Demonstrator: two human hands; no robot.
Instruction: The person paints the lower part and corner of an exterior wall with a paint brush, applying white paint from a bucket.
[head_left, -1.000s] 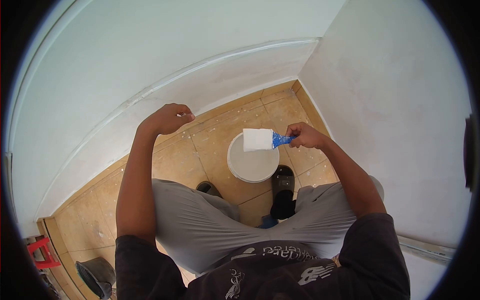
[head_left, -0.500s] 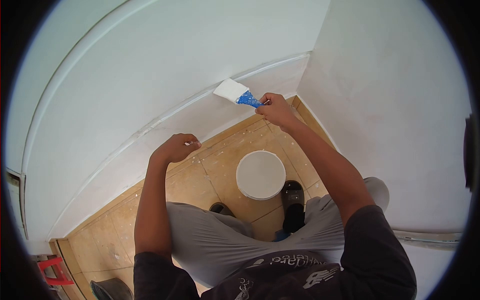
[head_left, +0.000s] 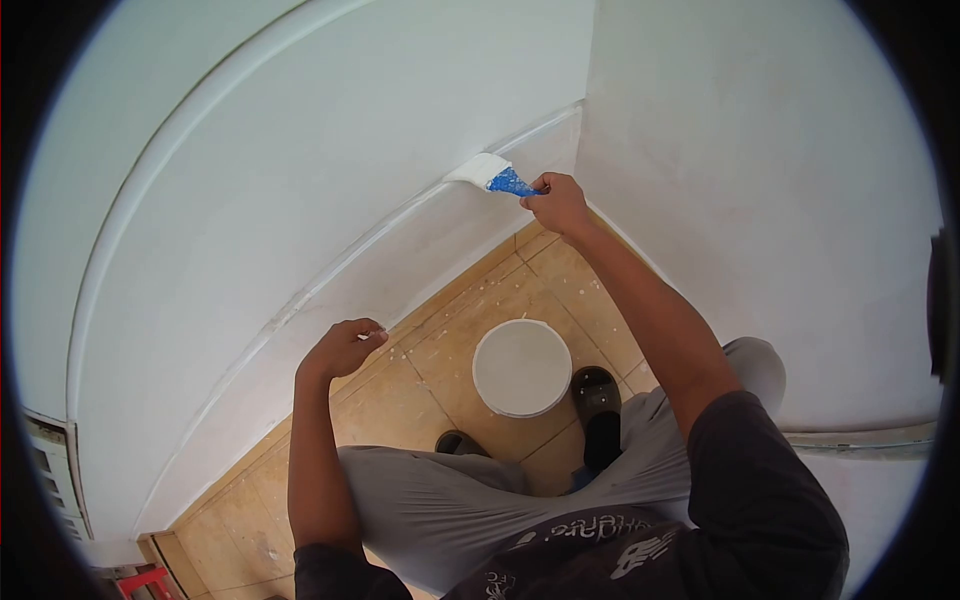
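My right hand grips the blue handle of a paintbrush, whose white, paint-loaded bristles press against the ledge line on the white wall near the corner. My left hand hangs lower, fingers curled loosely with something small and pale between the fingertips, close to the lower part of the wall. A round white paint bucket full of white paint stands on the tiled floor between my feet and the wall.
Tan floor tiles are speckled with paint drops. A second white wall meets the first at the corner on the right. My dark shoes stand beside the bucket. A red object shows at the bottom left.
My right hand lifted the brush from over the bucket up to the wall and slid it along the ledge toward the corner. My left hand dropped lower.
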